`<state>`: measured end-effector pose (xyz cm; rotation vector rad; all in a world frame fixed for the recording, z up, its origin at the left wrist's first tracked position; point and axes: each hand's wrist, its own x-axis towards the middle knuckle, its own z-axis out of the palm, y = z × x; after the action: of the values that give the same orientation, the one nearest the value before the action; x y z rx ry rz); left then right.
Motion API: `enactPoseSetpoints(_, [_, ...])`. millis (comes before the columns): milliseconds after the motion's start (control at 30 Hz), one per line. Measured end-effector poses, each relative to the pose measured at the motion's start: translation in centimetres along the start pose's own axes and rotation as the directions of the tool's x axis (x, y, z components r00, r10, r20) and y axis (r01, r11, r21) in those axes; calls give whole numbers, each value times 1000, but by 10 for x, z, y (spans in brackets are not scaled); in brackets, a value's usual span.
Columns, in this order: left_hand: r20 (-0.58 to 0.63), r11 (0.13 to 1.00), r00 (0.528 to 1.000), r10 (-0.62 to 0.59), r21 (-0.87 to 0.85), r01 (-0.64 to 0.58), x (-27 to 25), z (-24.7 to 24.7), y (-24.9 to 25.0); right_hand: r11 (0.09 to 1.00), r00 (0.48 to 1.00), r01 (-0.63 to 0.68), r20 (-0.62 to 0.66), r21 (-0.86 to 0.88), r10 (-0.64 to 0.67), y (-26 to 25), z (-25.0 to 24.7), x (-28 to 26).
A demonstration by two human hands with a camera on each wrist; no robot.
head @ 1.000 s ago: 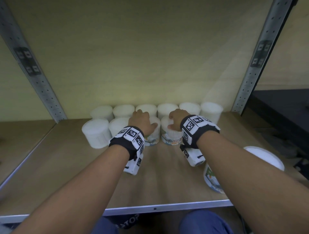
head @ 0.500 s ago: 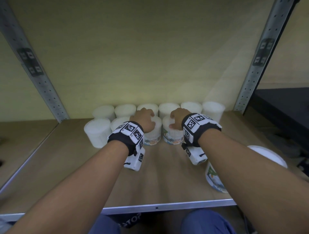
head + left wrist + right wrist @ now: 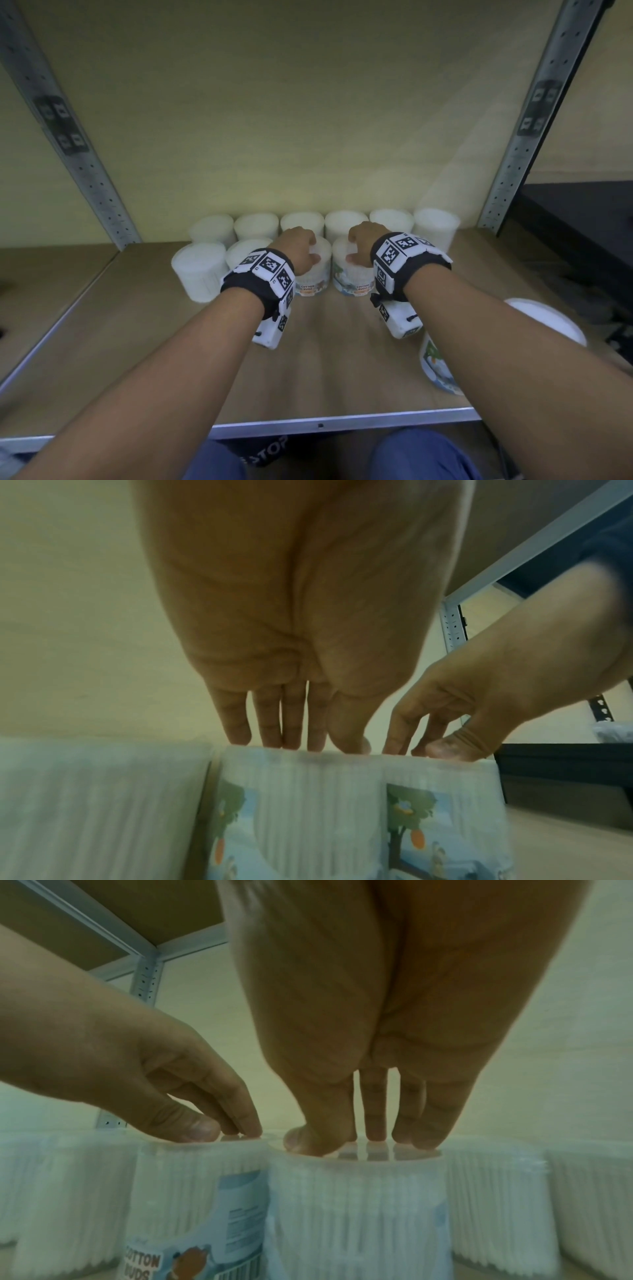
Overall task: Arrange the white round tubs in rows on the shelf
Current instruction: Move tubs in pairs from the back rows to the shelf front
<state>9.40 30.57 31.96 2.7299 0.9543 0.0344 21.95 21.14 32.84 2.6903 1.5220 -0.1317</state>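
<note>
Left hand: the left hand rests fingertips-down on the lid of the left front tub; the fingers are straight and close together, thumb beside them, nothing gripped.
Right hand: the right hand rests the same way on the right front tub, fingers straight, tips on the lid.
Front tubs: the two stand upright, touching side by side, labels reading "COTTON BUDS" facing out.
Front row: two more white tubs stand to the left of them in the same row.
Back row: six white tubs stand in a line against the back wall, just behind the front row.
Loose tub: one tub stands near the front right of the shelf, partly hidden by the right forearm, well apart from the rows.
Frame: perforated metal posts stand at both sides.
</note>
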Motion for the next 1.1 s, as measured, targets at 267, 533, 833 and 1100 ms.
enactPoseSetpoints(267, [-9, 1000, 1000, 4, -8, -4, -8, 2, 2, 999, 1000, 1, 9, -48, 0, -4, -2, -11])
enactPoseSetpoints(533, [16, 1000, 1000, 18, 0, -18, -43, 3, 6, 994, 998, 53, 43, -93, -49, -9, -3, -48])
enactPoseSetpoints(833, [20, 999, 1000, 19, -44, -18, -100, 13, 15, 995, 994, 92, 60, -31, -90, -5, -1, -113])
enactPoseSetpoints(1100, [2, 999, 999, 32, -44, -31, -137, 20, 22, 994, 992, 106, 70, 34, -108, -3, 5, -150])
